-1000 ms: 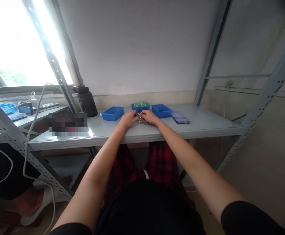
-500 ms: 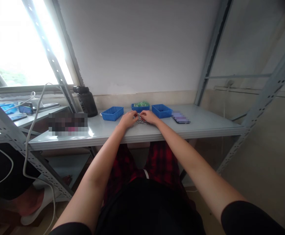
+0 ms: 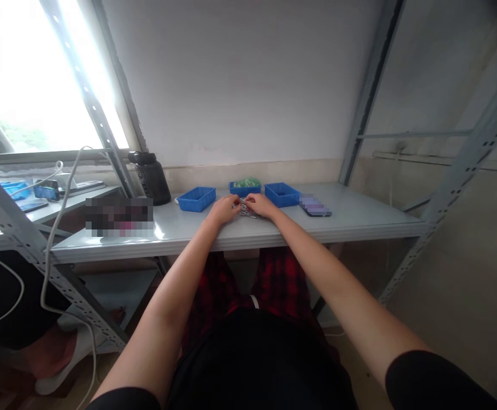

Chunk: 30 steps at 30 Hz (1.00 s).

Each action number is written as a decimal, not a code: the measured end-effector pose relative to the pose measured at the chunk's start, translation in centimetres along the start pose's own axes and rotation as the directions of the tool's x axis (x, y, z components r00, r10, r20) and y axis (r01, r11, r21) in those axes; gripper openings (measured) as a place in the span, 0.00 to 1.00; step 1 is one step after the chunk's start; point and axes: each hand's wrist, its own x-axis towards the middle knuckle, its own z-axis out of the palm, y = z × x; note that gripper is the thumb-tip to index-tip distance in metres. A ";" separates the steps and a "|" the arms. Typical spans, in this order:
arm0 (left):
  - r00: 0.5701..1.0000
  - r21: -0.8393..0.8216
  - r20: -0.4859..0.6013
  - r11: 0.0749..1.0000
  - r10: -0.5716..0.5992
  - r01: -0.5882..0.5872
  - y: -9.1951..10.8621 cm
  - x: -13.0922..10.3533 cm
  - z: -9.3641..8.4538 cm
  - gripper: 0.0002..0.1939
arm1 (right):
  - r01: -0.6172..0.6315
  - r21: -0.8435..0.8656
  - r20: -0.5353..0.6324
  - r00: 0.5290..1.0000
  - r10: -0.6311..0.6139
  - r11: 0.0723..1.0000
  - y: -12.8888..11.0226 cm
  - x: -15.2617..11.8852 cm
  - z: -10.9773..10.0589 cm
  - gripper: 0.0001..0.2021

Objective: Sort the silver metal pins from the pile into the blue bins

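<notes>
A small heap of thin, shiny metal pieces (image 3: 247, 210) lies on the grey shelf table (image 3: 248, 229), too small to identify. My left hand (image 3: 226, 208) is at its left side with fingers pinched together, and my right hand (image 3: 260, 204) is closed at its right side. The fingertips of both hands nearly meet over the heap; what they hold is too small to make out. Just behind stands a blue bin (image 3: 245, 188) with green, crumpled-looking contents. One blue bin (image 3: 196, 199) sits to the left of my hands, another blue bin (image 3: 281, 195) to the right.
A phone (image 3: 314, 205) lies right of the bins. At the left are a dark bottle (image 3: 151, 177) and a blurred-out object (image 3: 119, 217). A white cable (image 3: 47, 267) hangs by the left metal post. Part of another person (image 3: 17, 302) shows at the lower left.
Both hands stay over the metal pieces with only slight finger movement. The bins, bottle and phone have not moved.
</notes>
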 end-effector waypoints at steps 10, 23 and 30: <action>0.999 0.056 -0.015 0.998 0.030 -0.029 -0.4 0.1 0.4 0.13 | 0.053 0.192 -0.039 0.998 -0.047 0.980 1.0 0.7 0.5 0.10; 1.000 0.055 -0.015 0.998 -0.020 0.021 -0.1 0.0 0.2 0.14 | 0.168 0.175 -0.103 0.983 -0.151 0.970 1.2 1.1 0.6 0.08; 0.965 0.206 -0.068 0.943 -0.254 0.263 -0.6 -0.1 0.2 0.14 | -0.058 0.063 -0.459 0.885 0.081 0.996 1.8 1.4 -0.5 0.17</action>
